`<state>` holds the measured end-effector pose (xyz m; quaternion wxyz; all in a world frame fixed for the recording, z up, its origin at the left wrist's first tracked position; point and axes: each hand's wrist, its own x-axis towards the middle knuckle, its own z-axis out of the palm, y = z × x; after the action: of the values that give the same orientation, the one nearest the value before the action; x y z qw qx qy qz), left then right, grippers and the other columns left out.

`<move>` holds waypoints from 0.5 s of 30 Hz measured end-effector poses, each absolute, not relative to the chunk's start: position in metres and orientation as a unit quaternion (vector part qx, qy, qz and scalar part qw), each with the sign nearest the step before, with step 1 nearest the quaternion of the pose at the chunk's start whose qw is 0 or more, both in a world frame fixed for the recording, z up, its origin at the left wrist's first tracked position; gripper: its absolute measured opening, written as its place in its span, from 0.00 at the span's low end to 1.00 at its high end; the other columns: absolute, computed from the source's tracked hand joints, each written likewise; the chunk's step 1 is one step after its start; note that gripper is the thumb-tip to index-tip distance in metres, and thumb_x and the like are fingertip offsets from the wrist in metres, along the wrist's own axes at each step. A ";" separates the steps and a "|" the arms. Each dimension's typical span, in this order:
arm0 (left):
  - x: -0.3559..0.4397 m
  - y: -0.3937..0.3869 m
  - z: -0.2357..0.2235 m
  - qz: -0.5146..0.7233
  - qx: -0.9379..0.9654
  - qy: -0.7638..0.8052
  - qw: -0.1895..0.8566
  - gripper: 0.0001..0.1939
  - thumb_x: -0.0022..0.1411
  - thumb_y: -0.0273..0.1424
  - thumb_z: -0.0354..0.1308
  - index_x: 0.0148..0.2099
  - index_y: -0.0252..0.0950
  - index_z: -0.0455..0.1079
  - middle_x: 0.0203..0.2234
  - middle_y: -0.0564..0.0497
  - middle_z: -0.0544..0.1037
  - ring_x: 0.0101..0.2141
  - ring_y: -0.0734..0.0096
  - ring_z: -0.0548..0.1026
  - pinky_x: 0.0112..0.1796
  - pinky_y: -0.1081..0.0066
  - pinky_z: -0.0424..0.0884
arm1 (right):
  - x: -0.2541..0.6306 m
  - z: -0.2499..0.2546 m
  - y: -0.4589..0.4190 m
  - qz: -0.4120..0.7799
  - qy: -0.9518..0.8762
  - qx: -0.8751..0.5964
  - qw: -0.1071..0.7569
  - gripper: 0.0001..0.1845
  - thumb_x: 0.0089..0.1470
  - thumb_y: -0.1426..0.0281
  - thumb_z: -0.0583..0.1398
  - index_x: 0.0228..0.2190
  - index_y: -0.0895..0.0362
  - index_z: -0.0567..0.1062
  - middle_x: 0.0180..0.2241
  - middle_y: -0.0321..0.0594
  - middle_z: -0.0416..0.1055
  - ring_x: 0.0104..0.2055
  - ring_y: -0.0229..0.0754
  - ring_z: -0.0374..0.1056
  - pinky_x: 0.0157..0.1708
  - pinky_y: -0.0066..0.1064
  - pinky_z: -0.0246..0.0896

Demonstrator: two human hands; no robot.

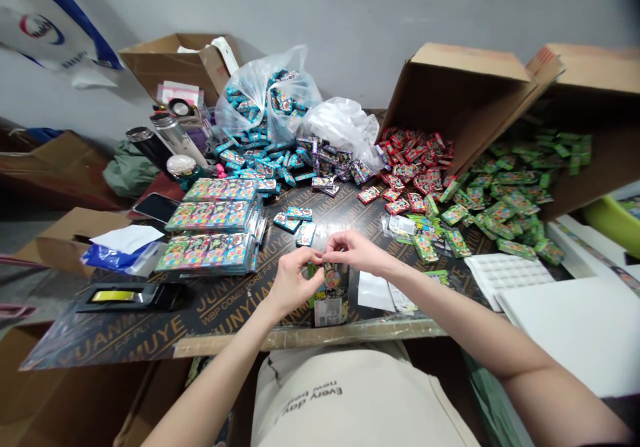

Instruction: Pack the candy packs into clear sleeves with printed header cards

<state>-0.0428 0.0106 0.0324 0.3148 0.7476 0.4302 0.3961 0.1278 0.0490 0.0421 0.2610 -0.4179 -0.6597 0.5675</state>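
My left hand point(294, 282) and my right hand point(356, 252) meet near the front edge of the dark board point(210, 307). Both pinch the top of a printed packet point(330, 295) that stands upright between them. A few blue packs point(297, 223) lie just beyond my hands. Two white slips point(376, 292) lie flat right of the packet. Stacks of filled colourful sheets point(213, 227) sit to the left.
Heaps of small packs cover the far side: blue point(253, 157), purple point(333, 164), red point(415, 164), green point(505, 200). Tipped cardboard boxes point(460, 94) stand behind, plastic bags point(270, 94) in the middle. A tape dispenser point(131, 296) lies left, white trays point(507, 274) right, a phone point(156, 207) far left.
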 end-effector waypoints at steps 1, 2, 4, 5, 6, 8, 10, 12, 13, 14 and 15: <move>-0.042 0.010 0.031 0.398 0.746 0.434 0.311 0.01 0.50 0.26 0.57 0.28 0.33 0.67 0.30 0.47 0.75 0.32 0.68 0.73 0.36 0.69 0.68 | 0.129 0.041 0.049 0.566 -0.661 -0.416 0.266 0.13 0.43 0.64 0.61 0.21 0.61 0.68 0.18 0.31 0.62 0.20 0.29 0.56 0.20 0.22 0.49; -0.040 0.010 0.030 0.404 0.741 0.440 0.306 0.03 0.49 0.27 0.58 0.27 0.34 0.66 0.29 0.47 0.75 0.31 0.69 0.73 0.35 0.69 0.68 | 0.129 0.039 0.049 0.563 -0.662 -0.414 0.270 0.13 0.43 0.64 0.61 0.20 0.61 0.68 0.18 0.31 0.62 0.20 0.29 0.56 0.20 0.22 0.49; -0.038 0.010 0.027 0.421 0.727 0.453 0.297 0.05 0.49 0.29 0.59 0.25 0.34 0.66 0.27 0.48 0.75 0.30 0.69 0.73 0.34 0.70 0.67 | 0.130 0.036 0.049 0.562 -0.662 -0.414 0.274 0.13 0.44 0.64 0.61 0.20 0.61 0.68 0.17 0.31 0.62 0.20 0.30 0.56 0.20 0.22 0.49; -0.036 0.010 0.026 0.430 0.720 0.458 0.295 0.06 0.49 0.29 0.60 0.25 0.34 0.66 0.27 0.48 0.75 0.29 0.70 0.73 0.33 0.70 0.67 | 0.130 0.035 0.048 0.564 -0.657 -0.417 0.276 0.13 0.43 0.64 0.61 0.20 0.60 0.67 0.17 0.31 0.63 0.20 0.30 0.56 0.19 0.22 0.49; -0.035 0.010 0.024 0.435 0.714 0.462 0.296 0.06 0.49 0.29 0.60 0.24 0.34 0.66 0.26 0.49 0.75 0.29 0.70 0.73 0.33 0.70 0.67 | 0.130 0.033 0.046 0.567 -0.647 -0.424 0.284 0.12 0.43 0.64 0.61 0.20 0.60 0.67 0.17 0.31 0.63 0.19 0.30 0.57 0.19 0.22 0.49; -0.032 0.008 0.021 0.434 0.704 0.472 0.306 0.06 0.50 0.30 0.60 0.26 0.34 0.67 0.26 0.49 0.75 0.29 0.70 0.73 0.34 0.70 0.67 | 0.128 0.030 0.041 0.578 -0.608 -0.439 0.322 0.12 0.42 0.65 0.62 0.25 0.58 0.66 0.17 0.30 0.64 0.18 0.30 0.57 0.18 0.21 0.48; -0.030 0.005 0.015 0.434 0.674 0.492 0.337 0.07 0.49 0.31 0.61 0.31 0.34 0.68 0.28 0.49 0.75 0.31 0.70 0.73 0.35 0.71 0.68 | 0.124 0.027 0.035 0.588 -0.553 -0.456 0.374 0.14 0.41 0.66 0.63 0.30 0.56 0.64 0.17 0.27 0.63 0.17 0.30 0.56 0.16 0.20 0.47; -0.028 -0.001 0.008 0.445 0.620 0.500 0.409 0.16 0.48 0.32 0.62 0.40 0.34 0.68 0.32 0.48 0.76 0.33 0.69 0.73 0.35 0.70 0.69 | 0.121 0.025 0.029 0.600 -0.507 -0.461 0.413 0.16 0.42 0.66 0.62 0.33 0.54 0.62 0.17 0.26 0.63 0.17 0.31 0.56 0.15 0.20 0.47; -0.028 -0.006 0.006 0.448 0.593 0.493 0.452 0.19 0.48 0.32 0.62 0.44 0.34 0.66 0.34 0.48 0.76 0.34 0.68 0.74 0.35 0.70 0.70 | 0.121 0.023 0.027 0.608 -0.490 -0.459 0.424 0.17 0.42 0.66 0.62 0.34 0.53 0.62 0.18 0.26 0.63 0.19 0.32 0.59 0.16 0.20 0.49; -0.030 -0.011 0.005 0.447 0.573 0.484 0.488 0.19 0.50 0.32 0.61 0.45 0.33 0.66 0.35 0.47 0.76 0.35 0.67 0.74 0.36 0.70 0.70 | 0.121 0.021 0.027 0.616 -0.471 -0.456 0.437 0.17 0.43 0.66 0.62 0.35 0.53 0.63 0.20 0.28 0.64 0.21 0.33 0.62 0.19 0.21 0.53; -0.034 -0.017 0.008 0.440 0.567 0.477 0.507 0.18 0.52 0.31 0.59 0.46 0.32 0.66 0.36 0.46 0.76 0.35 0.66 0.75 0.36 0.69 0.71 | 0.122 0.018 0.027 0.623 -0.451 -0.454 0.450 0.17 0.44 0.65 0.61 0.37 0.53 0.63 0.22 0.30 0.66 0.25 0.34 0.64 0.23 0.23 0.57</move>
<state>-0.0341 -0.0166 0.0076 0.5073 0.5667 0.4772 0.4402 0.1220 0.0270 0.0184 0.4496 -0.4544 -0.4515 0.6225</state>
